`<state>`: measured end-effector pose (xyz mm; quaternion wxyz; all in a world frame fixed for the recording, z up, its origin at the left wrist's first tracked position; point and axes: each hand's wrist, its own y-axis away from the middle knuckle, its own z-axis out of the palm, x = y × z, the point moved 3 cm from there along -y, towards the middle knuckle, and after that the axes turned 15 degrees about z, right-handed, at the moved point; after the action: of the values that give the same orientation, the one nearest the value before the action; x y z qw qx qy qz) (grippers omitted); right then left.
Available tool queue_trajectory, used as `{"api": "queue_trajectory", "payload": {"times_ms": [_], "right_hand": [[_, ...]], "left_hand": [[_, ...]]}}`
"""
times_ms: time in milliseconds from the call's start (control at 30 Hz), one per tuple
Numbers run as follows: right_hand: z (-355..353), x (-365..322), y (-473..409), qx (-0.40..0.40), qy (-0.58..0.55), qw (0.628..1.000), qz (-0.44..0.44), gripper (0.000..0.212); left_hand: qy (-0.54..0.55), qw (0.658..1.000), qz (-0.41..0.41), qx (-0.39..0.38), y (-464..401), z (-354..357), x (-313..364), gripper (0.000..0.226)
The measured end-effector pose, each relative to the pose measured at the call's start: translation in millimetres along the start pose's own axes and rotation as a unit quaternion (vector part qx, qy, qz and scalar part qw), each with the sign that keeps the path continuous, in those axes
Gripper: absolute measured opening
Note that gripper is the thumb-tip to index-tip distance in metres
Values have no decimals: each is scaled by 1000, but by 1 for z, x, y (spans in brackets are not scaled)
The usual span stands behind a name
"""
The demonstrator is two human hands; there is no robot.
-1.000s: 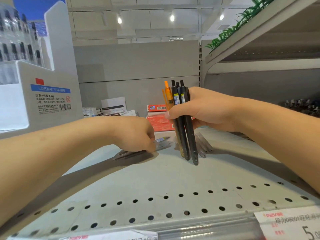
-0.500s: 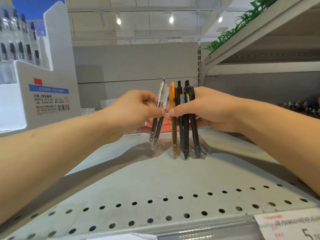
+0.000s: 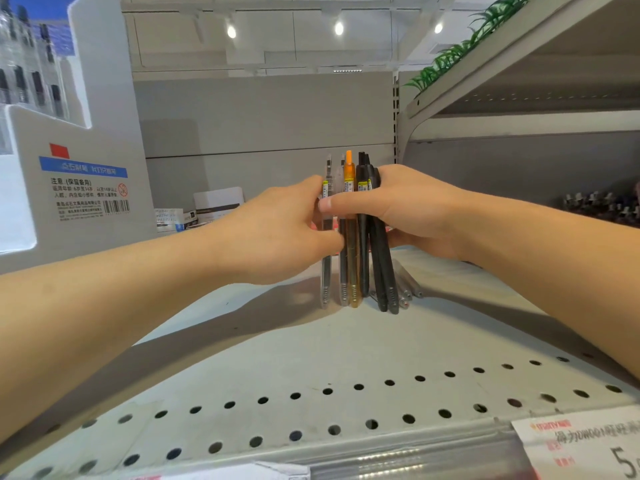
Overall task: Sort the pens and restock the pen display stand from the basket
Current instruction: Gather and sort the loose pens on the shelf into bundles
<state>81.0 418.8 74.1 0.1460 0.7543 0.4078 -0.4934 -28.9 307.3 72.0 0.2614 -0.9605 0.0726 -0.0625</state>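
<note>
An upright bundle of pens (image 3: 360, 258) stands with its tips on the grey shelf (image 3: 311, 344): clear ones on the left, an orange one in the middle, black ones on the right. My right hand (image 3: 408, 209) grips the bundle from the right, thumb across its front. My left hand (image 3: 280, 233) holds the clear pens against the bundle from the left. A few more clear pens (image 3: 407, 285) lie flat on the shelf just behind the bundle. The white pen display stand (image 3: 86, 140) rises at the far left.
Small boxes (image 3: 207, 209) sit at the back of the shelf. The shelf's front strip is perforated, with a price tag (image 3: 581, 445) at the lower right. An upper shelf (image 3: 519, 74) with green plastic plants overhangs on the right; dark small items (image 3: 602, 206) sit below it.
My left hand picked clear pens up off the shelf, raised them upright and brought them against the bundle in my right hand, whose thumb now crosses them.
</note>
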Motion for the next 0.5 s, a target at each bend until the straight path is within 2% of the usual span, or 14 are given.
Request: {"api": "queue_trajectory", "payload": {"times_ms": [100, 200, 267, 367, 433, 500], "right_hand": [[-3, 0, -4, 14, 6, 1000, 14, 29], [-4, 1, 1, 35, -12, 999, 26, 13], [-8, -6, 5, 40, -65, 997, 13, 10], [-19, -17, 17, 39, -168, 985, -16, 23], [-16, -22, 26, 41, -200, 979, 16, 34], [-20, -26, 24, 33, -220, 975, 4, 27]], "left_hand": [[12, 997, 6, -76, 3, 4, 1, 51], [102, 994, -7, -48, 2, 5, -5, 74], [132, 990, -35, -26, 1, 8, -12, 71], [53, 996, -13, -67, 2, 24, -13, 41], [23, 993, 36, -111, 2, 39, -3, 45], [37, 983, 94, -151, 0, 54, 12, 48]]}}
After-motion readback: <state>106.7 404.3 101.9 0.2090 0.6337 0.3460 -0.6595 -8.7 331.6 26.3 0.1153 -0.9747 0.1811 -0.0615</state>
